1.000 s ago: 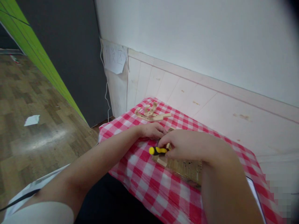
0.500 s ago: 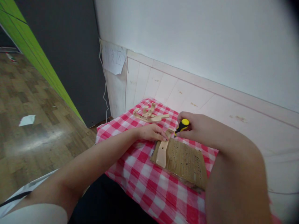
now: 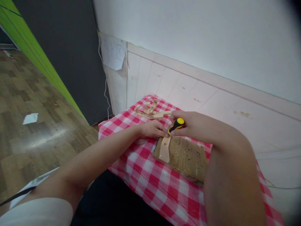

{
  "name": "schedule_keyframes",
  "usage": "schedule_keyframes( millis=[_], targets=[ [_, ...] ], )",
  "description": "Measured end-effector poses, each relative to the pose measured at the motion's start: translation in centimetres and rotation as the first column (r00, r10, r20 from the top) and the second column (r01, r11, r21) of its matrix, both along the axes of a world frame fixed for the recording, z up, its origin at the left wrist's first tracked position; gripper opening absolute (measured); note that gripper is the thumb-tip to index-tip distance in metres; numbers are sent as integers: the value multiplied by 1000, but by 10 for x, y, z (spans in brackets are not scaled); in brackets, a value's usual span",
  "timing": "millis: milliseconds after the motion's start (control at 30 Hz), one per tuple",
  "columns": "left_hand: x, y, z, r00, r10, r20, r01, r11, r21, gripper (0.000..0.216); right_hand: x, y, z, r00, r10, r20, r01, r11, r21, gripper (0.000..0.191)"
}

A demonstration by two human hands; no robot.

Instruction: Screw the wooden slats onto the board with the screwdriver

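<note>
A pale wooden hook (image 3: 165,150) with a visible hole lies across the left end of a brown wooden board (image 3: 185,155) dotted with many small holes. My left hand (image 3: 154,129) is closed at the hook's far part, thumb and fingers pinched there; whether a screw sits between them is too small to tell. In my right hand (image 3: 182,121) is a screwdriver (image 3: 176,124) with a black and yellow handle, slanting down so its tip meets the hook beside my left fingertips. My hands hide the hook's far end.
Several loose wooden hooks (image 3: 150,111) lie farther back on the red-and-white checked tablecloth (image 3: 145,169). Behind the table stands a white panelled wall (image 3: 169,75), with a dark grey panel (image 3: 70,62) to the left. A white cable (image 3: 105,88) hangs in the corner.
My right hand has brought the screwdriver leftward, from beside the board's far edge to the hook at my left fingertips. My left hand keeps its place on the hook.
</note>
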State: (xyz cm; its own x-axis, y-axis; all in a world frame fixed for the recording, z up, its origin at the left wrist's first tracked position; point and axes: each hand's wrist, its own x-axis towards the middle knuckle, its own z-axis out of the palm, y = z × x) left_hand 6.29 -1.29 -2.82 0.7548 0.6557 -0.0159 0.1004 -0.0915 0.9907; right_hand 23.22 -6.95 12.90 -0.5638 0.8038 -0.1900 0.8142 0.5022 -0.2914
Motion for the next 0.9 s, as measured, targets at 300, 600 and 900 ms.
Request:
schedule_keyframes(
  millis=[300, 600, 900],
  targets=[
    [-1, 3, -5, 999, -9, 34, 13, 995, -94, 31, 2, 0, 2, 1000, -24, -8, 24, 1000, -10, 16],
    [-2, 5, -4, 999, -35, 33, 37, 996, -85, 28, -1, 2, -1, 1000, -12, -18, 12, 1000, -2, 15],
    [-2, 2, 3, 999, -44, 26, 45, 998, -50, 23, -6, 11, -5, 995, -98, -6, 98, 995, -7, 18]
  ],
)
